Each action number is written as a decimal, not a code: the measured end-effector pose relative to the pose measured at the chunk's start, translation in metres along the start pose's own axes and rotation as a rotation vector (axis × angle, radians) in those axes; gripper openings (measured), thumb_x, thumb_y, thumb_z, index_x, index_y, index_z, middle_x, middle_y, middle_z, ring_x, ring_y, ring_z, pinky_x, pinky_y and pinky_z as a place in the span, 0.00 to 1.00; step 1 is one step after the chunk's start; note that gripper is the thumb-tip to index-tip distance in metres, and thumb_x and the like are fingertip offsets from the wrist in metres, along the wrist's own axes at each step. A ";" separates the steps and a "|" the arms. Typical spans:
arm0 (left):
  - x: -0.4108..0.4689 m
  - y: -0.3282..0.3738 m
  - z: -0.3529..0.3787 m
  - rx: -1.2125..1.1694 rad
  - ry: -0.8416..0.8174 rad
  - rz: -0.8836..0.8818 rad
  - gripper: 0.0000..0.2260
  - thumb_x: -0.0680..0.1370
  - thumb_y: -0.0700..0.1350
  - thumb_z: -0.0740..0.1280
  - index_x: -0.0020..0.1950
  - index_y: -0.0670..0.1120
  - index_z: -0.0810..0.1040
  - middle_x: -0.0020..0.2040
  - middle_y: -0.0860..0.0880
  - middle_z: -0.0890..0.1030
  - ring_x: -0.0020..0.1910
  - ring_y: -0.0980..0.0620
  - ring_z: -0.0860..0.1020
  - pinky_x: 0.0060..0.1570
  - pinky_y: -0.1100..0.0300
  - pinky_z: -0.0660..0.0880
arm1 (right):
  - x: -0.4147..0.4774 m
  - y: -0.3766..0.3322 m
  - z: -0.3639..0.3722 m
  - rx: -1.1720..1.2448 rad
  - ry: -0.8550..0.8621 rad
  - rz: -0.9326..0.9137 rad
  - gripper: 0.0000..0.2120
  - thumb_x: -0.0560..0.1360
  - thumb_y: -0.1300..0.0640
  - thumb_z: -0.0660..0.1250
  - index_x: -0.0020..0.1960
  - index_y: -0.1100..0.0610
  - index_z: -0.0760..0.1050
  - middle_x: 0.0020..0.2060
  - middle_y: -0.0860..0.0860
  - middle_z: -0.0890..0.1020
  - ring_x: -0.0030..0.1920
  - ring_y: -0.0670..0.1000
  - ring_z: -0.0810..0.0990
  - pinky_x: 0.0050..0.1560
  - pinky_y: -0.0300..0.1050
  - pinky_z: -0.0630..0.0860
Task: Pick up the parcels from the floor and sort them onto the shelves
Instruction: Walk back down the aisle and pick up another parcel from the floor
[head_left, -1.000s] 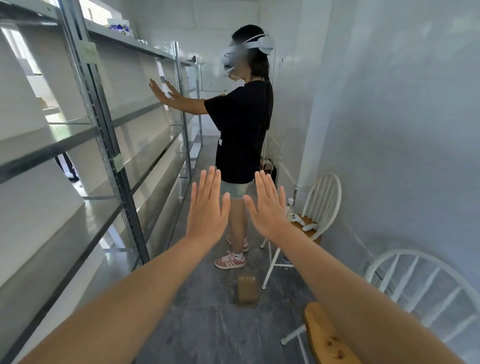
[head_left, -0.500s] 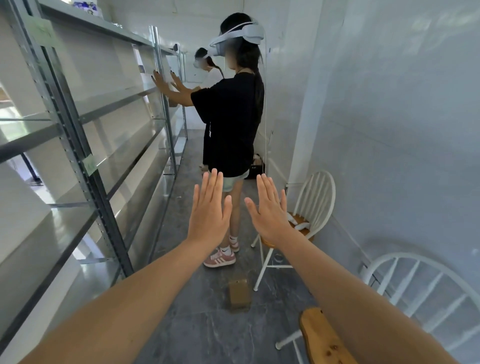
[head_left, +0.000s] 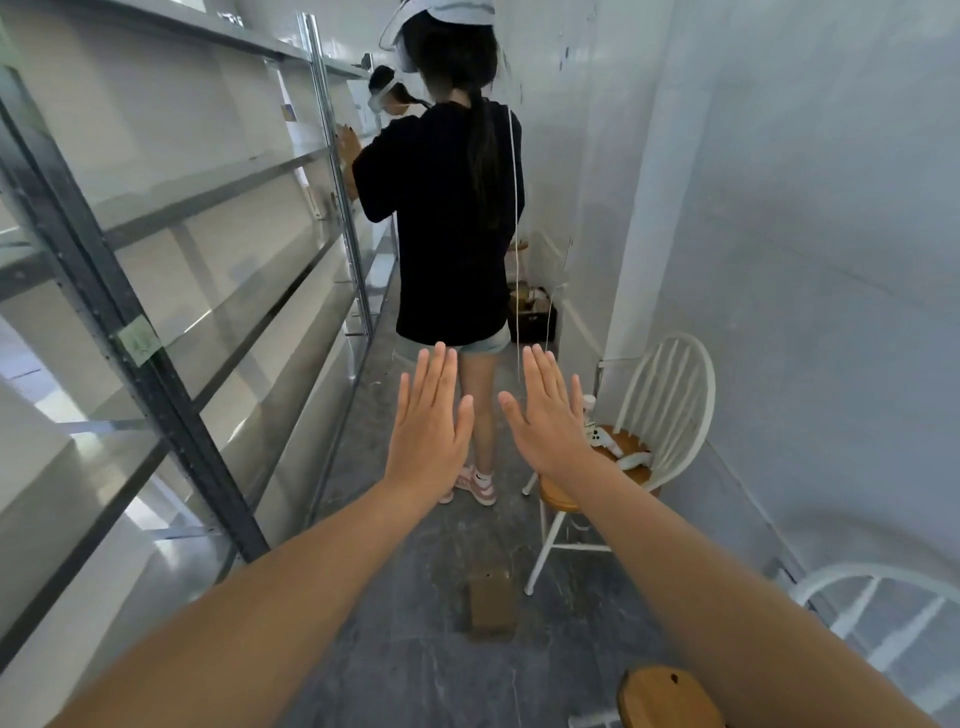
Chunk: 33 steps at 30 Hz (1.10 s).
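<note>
Head view: left hand (head_left: 428, 431) and right hand (head_left: 548, 421) are out flat, fingers straight, holding nothing. Below, between the forearms, a small brown parcel (head_left: 491, 603) lies on the floor (head_left: 405, 654) beside a white chair (head_left: 670, 395). Pickup not yet begun, I'd say. Next: stoop, grip the parcel, turn left to the shelves (head_left: 218, 200), minding the person in black (head_left: 447, 208) ahead.
</note>
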<state>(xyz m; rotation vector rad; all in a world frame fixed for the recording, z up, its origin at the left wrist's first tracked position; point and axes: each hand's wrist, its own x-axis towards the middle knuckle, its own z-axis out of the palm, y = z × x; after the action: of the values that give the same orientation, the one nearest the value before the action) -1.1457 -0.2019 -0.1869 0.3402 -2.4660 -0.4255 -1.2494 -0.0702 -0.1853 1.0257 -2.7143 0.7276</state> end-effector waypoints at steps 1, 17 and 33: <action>0.009 -0.001 0.006 0.005 -0.003 -0.002 0.27 0.86 0.51 0.49 0.84 0.46 0.45 0.84 0.50 0.44 0.81 0.57 0.36 0.77 0.60 0.32 | 0.009 0.007 0.001 -0.001 -0.004 -0.004 0.31 0.84 0.42 0.43 0.81 0.54 0.37 0.81 0.49 0.42 0.80 0.48 0.36 0.79 0.56 0.35; 0.075 -0.017 0.099 0.034 -0.085 -0.073 0.27 0.87 0.51 0.48 0.84 0.46 0.45 0.84 0.50 0.43 0.81 0.56 0.37 0.77 0.59 0.32 | 0.081 0.086 0.041 -0.040 -0.090 0.009 0.31 0.84 0.42 0.43 0.81 0.55 0.39 0.81 0.49 0.42 0.80 0.48 0.36 0.77 0.53 0.32; 0.154 -0.106 0.165 -0.043 -0.196 -0.055 0.27 0.87 0.51 0.48 0.84 0.45 0.44 0.84 0.50 0.41 0.81 0.55 0.35 0.77 0.59 0.31 | 0.188 0.095 0.109 -0.096 -0.186 0.054 0.31 0.84 0.42 0.42 0.81 0.54 0.38 0.81 0.49 0.41 0.79 0.47 0.35 0.76 0.54 0.30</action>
<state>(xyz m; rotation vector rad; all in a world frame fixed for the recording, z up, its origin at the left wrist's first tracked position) -1.3513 -0.3138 -0.2727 0.3642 -2.6383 -0.5575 -1.4503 -0.1719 -0.2601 1.0507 -2.9124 0.5286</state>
